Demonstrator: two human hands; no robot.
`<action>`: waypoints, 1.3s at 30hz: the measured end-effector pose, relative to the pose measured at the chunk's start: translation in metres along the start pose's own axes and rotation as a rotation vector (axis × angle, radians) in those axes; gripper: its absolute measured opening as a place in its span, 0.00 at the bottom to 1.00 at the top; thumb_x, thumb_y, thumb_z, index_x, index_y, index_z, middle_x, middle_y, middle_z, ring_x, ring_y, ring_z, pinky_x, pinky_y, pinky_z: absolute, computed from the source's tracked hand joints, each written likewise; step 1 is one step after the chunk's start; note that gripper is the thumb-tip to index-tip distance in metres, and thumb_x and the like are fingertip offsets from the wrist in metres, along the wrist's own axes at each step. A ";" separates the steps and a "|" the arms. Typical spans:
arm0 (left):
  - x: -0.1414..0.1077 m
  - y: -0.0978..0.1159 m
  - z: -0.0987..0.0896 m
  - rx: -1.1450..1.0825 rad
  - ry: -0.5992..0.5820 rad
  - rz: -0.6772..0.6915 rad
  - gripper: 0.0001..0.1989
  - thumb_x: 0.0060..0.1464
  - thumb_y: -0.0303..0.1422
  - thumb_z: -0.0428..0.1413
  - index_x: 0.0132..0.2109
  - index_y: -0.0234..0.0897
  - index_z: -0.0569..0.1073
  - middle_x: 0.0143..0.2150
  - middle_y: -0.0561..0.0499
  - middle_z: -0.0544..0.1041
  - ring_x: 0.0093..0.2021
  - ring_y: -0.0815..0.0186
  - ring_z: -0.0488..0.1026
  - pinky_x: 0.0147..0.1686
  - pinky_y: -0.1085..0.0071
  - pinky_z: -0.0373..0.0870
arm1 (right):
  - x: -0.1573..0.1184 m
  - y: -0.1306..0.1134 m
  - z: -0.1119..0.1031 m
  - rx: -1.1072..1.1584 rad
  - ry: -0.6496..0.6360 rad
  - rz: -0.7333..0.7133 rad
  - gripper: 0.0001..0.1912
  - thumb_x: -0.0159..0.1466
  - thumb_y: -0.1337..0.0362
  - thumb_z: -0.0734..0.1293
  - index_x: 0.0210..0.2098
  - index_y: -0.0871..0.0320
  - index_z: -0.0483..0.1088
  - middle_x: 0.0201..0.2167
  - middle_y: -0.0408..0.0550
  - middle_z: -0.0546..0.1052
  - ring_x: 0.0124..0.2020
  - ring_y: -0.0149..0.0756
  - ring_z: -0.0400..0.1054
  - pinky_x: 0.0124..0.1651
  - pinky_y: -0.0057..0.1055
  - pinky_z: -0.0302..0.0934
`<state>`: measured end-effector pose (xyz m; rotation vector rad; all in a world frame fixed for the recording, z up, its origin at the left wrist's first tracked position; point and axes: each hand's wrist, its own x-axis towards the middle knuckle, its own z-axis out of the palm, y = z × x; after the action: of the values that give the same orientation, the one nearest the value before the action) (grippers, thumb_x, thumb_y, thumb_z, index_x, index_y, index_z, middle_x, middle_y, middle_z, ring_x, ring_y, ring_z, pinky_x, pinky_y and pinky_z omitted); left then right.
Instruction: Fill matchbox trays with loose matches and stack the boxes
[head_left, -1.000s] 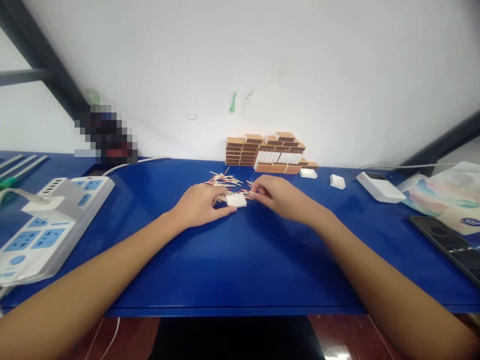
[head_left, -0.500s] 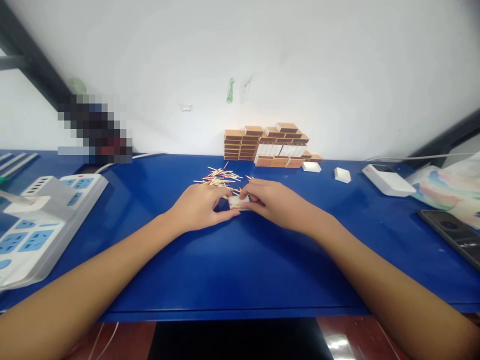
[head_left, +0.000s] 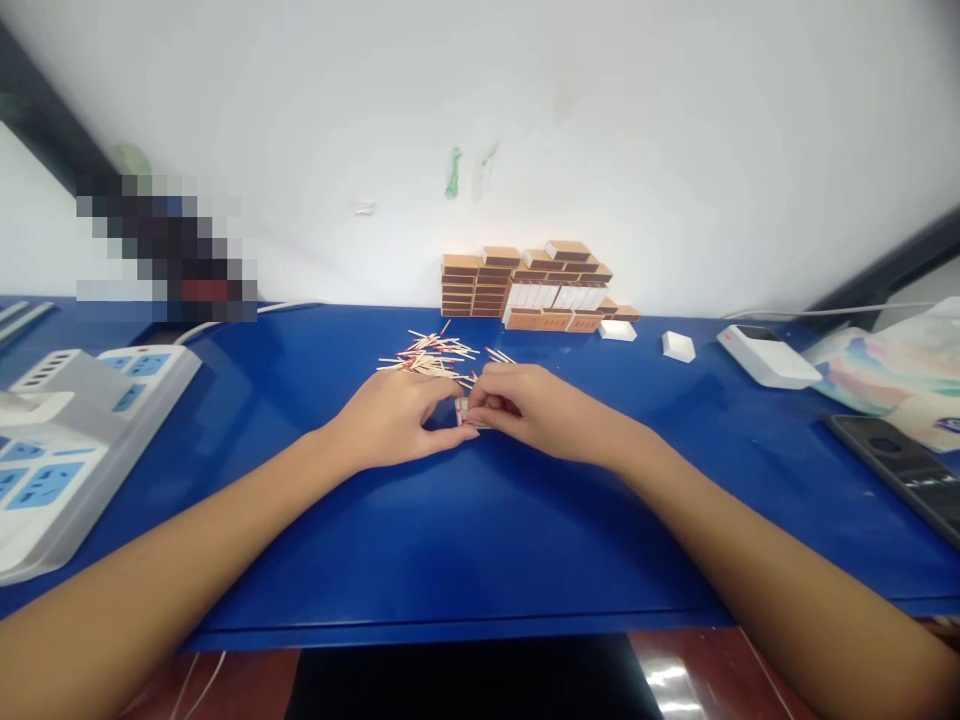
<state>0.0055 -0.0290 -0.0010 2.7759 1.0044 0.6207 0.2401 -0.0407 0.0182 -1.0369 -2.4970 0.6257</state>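
The left hand grips a small white cardboard tray, fingers slightly parted; the right hand's grip, bunched over it, hides any hold.

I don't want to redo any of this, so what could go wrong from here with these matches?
The left hand and right hand crowd the small tray, so a bump might tip it. The left hand also sits against the loose matches and could scatter them. The stacked matchboxes might topple if knocked.
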 end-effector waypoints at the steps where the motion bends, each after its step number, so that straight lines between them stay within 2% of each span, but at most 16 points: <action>1: 0.000 0.000 0.000 0.002 0.001 0.003 0.15 0.62 0.47 0.61 0.42 0.39 0.79 0.23 0.57 0.72 0.24 0.68 0.68 0.28 0.71 0.58 | -0.001 0.000 0.000 -0.011 0.010 -0.002 0.10 0.73 0.62 0.65 0.36 0.56 0.73 0.34 0.46 0.75 0.34 0.35 0.66 0.41 0.33 0.57; 8: 0.000 0.000 0.000 -0.003 0.018 -0.003 0.17 0.61 0.49 0.61 0.44 0.39 0.81 0.22 0.57 0.72 0.24 0.68 0.69 0.28 0.71 0.58 | -0.006 0.005 -0.017 -0.126 0.044 0.010 0.09 0.73 0.61 0.65 0.39 0.56 0.75 0.37 0.48 0.76 0.36 0.36 0.67 0.40 0.33 0.56; 12: -0.002 0.003 0.002 -0.053 0.071 0.013 0.17 0.59 0.48 0.63 0.44 0.39 0.81 0.21 0.58 0.71 0.23 0.70 0.68 0.28 0.72 0.60 | -0.005 0.022 -0.033 -0.210 0.215 0.123 0.10 0.72 0.61 0.64 0.38 0.57 0.75 0.33 0.48 0.76 0.35 0.37 0.66 0.39 0.34 0.55; 15: -0.003 0.005 0.003 -0.066 0.106 0.035 0.18 0.60 0.49 0.62 0.45 0.39 0.81 0.22 0.58 0.72 0.23 0.70 0.68 0.28 0.72 0.61 | -0.005 0.035 -0.037 -0.211 0.149 0.147 0.08 0.70 0.60 0.67 0.38 0.57 0.75 0.34 0.48 0.76 0.34 0.37 0.66 0.38 0.33 0.55; 19: -0.001 0.004 0.002 -0.040 0.002 0.011 0.17 0.60 0.49 0.62 0.42 0.40 0.81 0.23 0.57 0.72 0.22 0.70 0.67 0.26 0.71 0.59 | -0.003 0.045 -0.027 -0.205 0.038 0.164 0.06 0.68 0.60 0.70 0.40 0.57 0.75 0.38 0.49 0.76 0.37 0.38 0.68 0.39 0.33 0.57; 22: 0.000 0.002 0.003 -0.040 -0.050 -0.021 0.17 0.60 0.49 0.62 0.41 0.39 0.80 0.23 0.57 0.72 0.22 0.70 0.67 0.26 0.71 0.58 | -0.001 0.047 -0.019 -0.228 0.031 0.203 0.04 0.69 0.64 0.68 0.38 0.57 0.73 0.37 0.49 0.75 0.36 0.37 0.67 0.38 0.33 0.57; 30: -0.001 -0.007 0.006 -0.046 -0.014 -0.074 0.20 0.60 0.52 0.61 0.45 0.40 0.81 0.22 0.57 0.73 0.24 0.69 0.70 0.28 0.71 0.61 | 0.000 0.046 -0.017 -0.272 -0.007 0.274 0.08 0.73 0.65 0.62 0.36 0.57 0.69 0.41 0.53 0.75 0.39 0.40 0.67 0.43 0.36 0.60; 39: 0.001 -0.007 0.004 -0.053 0.026 -0.094 0.20 0.59 0.51 0.62 0.44 0.39 0.82 0.22 0.57 0.72 0.23 0.69 0.68 0.29 0.71 0.61 | -0.002 0.041 -0.017 -0.257 0.044 0.263 0.08 0.73 0.63 0.63 0.37 0.57 0.69 0.41 0.52 0.75 0.38 0.40 0.68 0.42 0.35 0.60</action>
<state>0.0038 -0.0234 -0.0056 2.6646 1.0999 0.6618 0.2728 -0.0114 0.0100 -1.4738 -2.4682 0.3524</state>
